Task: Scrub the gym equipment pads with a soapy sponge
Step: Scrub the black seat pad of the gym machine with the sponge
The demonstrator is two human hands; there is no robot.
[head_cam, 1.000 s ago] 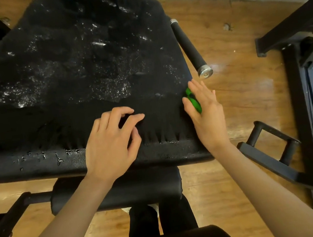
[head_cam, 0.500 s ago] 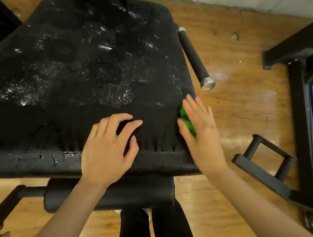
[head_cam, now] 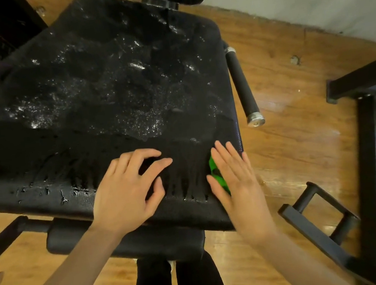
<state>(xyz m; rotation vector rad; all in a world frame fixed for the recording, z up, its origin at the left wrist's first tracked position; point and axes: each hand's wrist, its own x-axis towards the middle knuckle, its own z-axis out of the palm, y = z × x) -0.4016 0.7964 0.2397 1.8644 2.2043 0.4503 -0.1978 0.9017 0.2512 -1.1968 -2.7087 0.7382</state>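
On sudsy black pad (head_cam: 106, 86): flat right hand (head_cam: 237, 183) pressing green sponge (head_cam: 214, 167).

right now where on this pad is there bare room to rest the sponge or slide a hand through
The seat pad is bare along its near left, between the suds and the front edge. A narrow strip lies open between the left hand and the right hand. The near right corner is crowded: the right hand presses the green sponge there.

Dim warm light, glare on wet foam, wide-angle bending, soft edges
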